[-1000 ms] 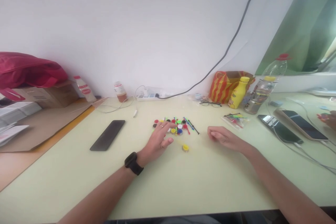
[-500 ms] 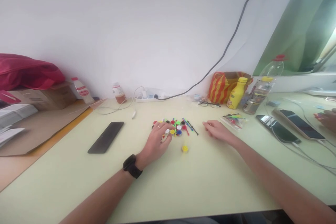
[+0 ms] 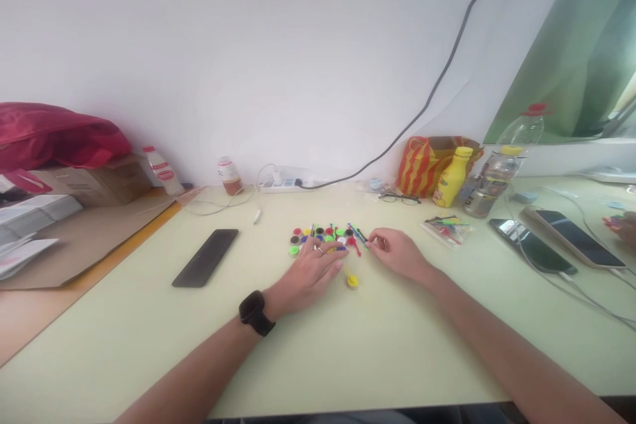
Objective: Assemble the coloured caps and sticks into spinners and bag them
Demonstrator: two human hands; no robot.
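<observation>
Small round plastic pieces (image 3: 294,251) in red, yellow, black, green, blue and white lie in rough rows at the table's middle. My left hand (image 3: 315,271), with a ring and a black watch on the wrist, rests over their near side with fingers stretched out, hiding some. To their right lie thin plastic sticks (image 3: 356,247) in red, blue, black and green. My right hand (image 3: 395,252) has its fingers pinched at the lower end of a black stick (image 3: 362,236); the fingers cover the contact. A yellow piece (image 3: 352,281) stands alone nearer me, between my hands.
A black phone (image 3: 206,258) lies left. Right are a bag of plastic parts (image 3: 447,230), two charging phones (image 3: 534,246) with cables, and another person's hand (image 3: 623,228). Glasses (image 3: 399,199), a yellow bottle (image 3: 453,177), clear bottles and a power strip (image 3: 285,186) line the back.
My right hand has moved left to the sticks. My left hand has slid right and a little nearer me, uncovering pieces on the left.
</observation>
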